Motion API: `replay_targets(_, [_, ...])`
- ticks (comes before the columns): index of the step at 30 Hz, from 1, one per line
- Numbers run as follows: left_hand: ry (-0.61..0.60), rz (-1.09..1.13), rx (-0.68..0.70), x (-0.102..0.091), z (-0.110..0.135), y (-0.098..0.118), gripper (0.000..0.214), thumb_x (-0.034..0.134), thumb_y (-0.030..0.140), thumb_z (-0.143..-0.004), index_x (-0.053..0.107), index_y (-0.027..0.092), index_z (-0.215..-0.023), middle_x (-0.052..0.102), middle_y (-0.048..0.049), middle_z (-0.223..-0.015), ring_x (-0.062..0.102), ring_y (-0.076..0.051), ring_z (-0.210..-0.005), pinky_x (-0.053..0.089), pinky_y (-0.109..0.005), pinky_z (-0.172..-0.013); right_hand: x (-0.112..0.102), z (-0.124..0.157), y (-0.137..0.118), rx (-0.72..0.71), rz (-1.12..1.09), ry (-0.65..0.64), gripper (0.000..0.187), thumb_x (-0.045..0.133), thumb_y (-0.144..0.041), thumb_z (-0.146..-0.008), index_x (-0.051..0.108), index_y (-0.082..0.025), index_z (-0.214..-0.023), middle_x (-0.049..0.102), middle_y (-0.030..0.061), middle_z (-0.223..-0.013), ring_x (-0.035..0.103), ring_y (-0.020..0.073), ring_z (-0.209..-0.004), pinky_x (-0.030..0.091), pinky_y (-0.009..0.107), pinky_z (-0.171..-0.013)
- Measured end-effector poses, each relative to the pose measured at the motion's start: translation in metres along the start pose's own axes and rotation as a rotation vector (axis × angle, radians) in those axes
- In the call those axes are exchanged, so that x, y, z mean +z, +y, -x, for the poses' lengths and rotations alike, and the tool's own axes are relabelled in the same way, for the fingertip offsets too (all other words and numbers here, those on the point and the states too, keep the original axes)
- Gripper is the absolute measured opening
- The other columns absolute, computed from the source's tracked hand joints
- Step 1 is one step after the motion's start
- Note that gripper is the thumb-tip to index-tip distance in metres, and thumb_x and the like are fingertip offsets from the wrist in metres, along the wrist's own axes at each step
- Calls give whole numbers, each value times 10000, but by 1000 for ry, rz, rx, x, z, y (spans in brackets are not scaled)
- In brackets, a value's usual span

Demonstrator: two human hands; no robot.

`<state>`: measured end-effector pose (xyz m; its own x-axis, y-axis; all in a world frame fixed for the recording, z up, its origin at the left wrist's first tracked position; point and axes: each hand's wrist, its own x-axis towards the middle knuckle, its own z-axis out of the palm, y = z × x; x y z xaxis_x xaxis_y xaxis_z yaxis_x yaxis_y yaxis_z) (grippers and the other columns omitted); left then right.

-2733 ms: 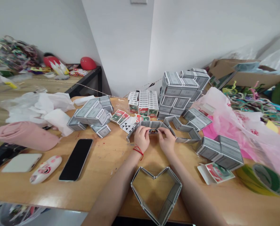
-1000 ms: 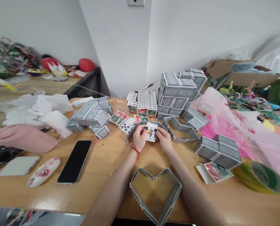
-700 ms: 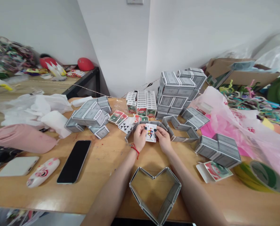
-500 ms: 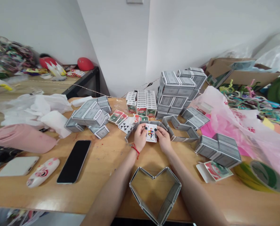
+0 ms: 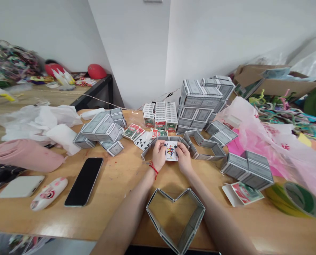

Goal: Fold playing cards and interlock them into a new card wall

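Observation:
Between my two hands is a joker playing card (image 5: pixel 171 153), its face toward me; whether more cards lie behind it I cannot tell. My left hand (image 5: pixel 159 154), with a red string bracelet at the wrist, pinches the left edge. My right hand (image 5: pixel 183 158) grips the right edge, thumb on the front. Just behind the hands stands a folded-card frame (image 5: pixel 148 150), partly hidden by them. Between my forearms sits a heart-shaped frame of cards (image 5: pixel 160 230). Another open card frame (image 5: pixel 204 156) stands right of my right hand.
Stacked card-covered blocks (image 5: pixel 197 102) rise at the back, beside rows of card boxes (image 5: pixel 160 115). More blocks (image 5: pixel 100 127) sit left. A phone (image 5: pixel 84 182) and a white mouse-like object (image 5: pixel 49 194) lie left. A tape roll (image 5: pixel 293 200) and an opened card box (image 5: pixel 244 193) are right.
Both hands keep hold of the joker card in nearly the same place. The whole view has shifted very slightly; nothing else has visibly moved.

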<state>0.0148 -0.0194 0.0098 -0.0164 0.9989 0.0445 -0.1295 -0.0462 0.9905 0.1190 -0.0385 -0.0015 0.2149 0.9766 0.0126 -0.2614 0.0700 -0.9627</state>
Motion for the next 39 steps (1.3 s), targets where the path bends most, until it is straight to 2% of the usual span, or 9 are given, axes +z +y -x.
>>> replay_targets(10, [11, -30, 20, 0, 1, 0, 117, 420, 133, -691, 475, 176, -785, 527, 18, -668, 498, -98, -602, 397, -200, -541, 0, 0, -1, 19, 33, 1, 150, 496, -290, -692, 536, -205, -808, 531, -25, -692, 469, 115, -580, 405, 231, -543])
replay_targets(15, [-6, -44, 35, 0, 1, -2, 120, 427, 130, -691, 486, 177, -784, 540, 17, -680, 510, -98, -618, 404, -199, -557, -2, -2, 2, 6, 83, 29, 166, 462, -273, -676, 519, -209, -818, 529, -10, -724, 475, 131, -622, 411, 234, -551])
replay_targets(24, [-14, -109, 112, -1, 3, -6, 115, 438, 159, -720, 517, 181, -801, 557, 16, -697, 519, -100, -635, 410, -205, -587, -6, -6, 7, 3, 81, 48, 167, 446, -220, -653, 554, -218, -780, 510, -26, -689, 442, 122, -587, 362, 227, -513])
replay_targets(39, [-6, -172, 141, -1, 3, 0, 142, 427, 147, -711, 564, 183, -717, 582, 5, -717, 520, -108, -663, 405, -210, -626, -8, -8, 8, -26, 114, 38, 124, 458, -236, -653, 566, -215, -709, 525, -17, -671, 457, 132, -607, 374, 241, -542])
